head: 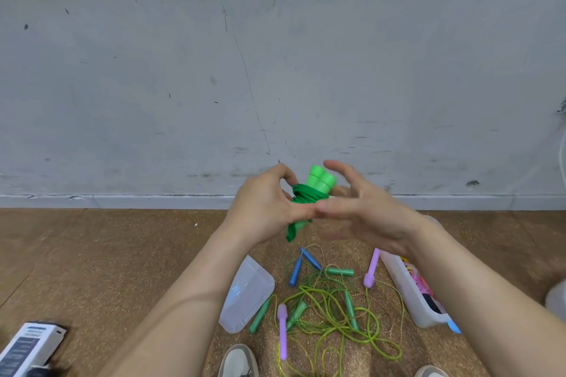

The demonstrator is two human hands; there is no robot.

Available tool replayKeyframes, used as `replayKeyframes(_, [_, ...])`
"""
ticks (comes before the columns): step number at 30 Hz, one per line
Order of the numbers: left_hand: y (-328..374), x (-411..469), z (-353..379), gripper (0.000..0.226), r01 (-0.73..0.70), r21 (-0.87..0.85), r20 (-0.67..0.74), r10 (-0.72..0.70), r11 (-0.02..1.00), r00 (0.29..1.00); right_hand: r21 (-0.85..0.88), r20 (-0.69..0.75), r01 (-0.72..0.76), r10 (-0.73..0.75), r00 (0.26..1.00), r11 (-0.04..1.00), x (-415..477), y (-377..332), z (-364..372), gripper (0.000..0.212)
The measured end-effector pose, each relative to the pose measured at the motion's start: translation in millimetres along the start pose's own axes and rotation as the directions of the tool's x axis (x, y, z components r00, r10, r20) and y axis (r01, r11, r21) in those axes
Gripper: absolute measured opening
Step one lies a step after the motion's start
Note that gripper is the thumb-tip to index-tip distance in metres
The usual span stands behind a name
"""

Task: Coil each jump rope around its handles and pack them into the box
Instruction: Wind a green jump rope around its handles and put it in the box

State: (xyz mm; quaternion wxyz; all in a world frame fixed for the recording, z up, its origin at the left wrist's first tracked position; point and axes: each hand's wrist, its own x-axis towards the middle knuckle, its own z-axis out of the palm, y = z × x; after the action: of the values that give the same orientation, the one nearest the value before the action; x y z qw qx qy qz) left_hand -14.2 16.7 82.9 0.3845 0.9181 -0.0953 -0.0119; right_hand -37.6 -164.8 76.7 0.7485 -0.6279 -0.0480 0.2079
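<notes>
Coiled green rope (303,196) was clamped in the left hand (262,208), the right hand (363,212) spread-fingered alongside; securing the tail was judged next.

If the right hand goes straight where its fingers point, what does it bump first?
Probably the green rope coiled on its handles, gripped by the left hand. The right hand aims its spread fingers left at it, but depth is unclear.
</notes>
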Motion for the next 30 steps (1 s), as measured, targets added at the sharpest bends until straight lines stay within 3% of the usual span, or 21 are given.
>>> replayKeyframes(3, [3,0,10,0.067,0.040,-0.064,-0.041,-0.042,0.997,0.998,-0.126,0.005,0.027,-0.026,1.000,0.992,3,6,7,0.090])
replayKeyframes(6, [1,4,7,0.075,0.070,-0.201,0.060,-0.059,0.977,0.996,-0.163,-0.004,0.060,-0.062,0.998,0.985,7,7,5,0.082])
replayKeyframes(10, [-7,3,-1,0.064,0.090,-0.360,0.223,-0.008,0.929,0.975,-0.215,0.066,0.044,-0.030,0.997,0.976,7,10,5,0.080])
replayKeyframes(13, [-6,2,-6,0.043,0.129,-0.548,0.299,0.049,0.826,0.953,-0.079,0.097,0.019,-0.011,0.995,0.997,9,7,0,0.080])
replayKeyframes(17, [-3,3,-14,0.029,0.083,-0.675,0.229,0.101,0.734,0.968,0.150,0.185,0.065,-0.092,0.978,0.987,10,2,-6,0.088])
replayKeyframes(24, [6,-2,-10,0.023,0.032,-0.694,0.145,0.096,0.719,0.985,0.377,0.256,0.082,-0.189,0.948,0.923,11,1,-7,0.106])
replayKeyframes(27, [3,-2,-12,0.020,0.027,-0.678,0.112,0.067,0.735,0.991,0.275,0.218,0.046,-0.109,0.970,0.960,12,2,-8,0.100])
replayKeyframes(30, [-2,0,-12,0.023,0.009,-0.628,0.028,0.011,0.778,1.000,0.099,0.003,0.036,-0.036,0.999,0.994,12,1,-10,0.090])
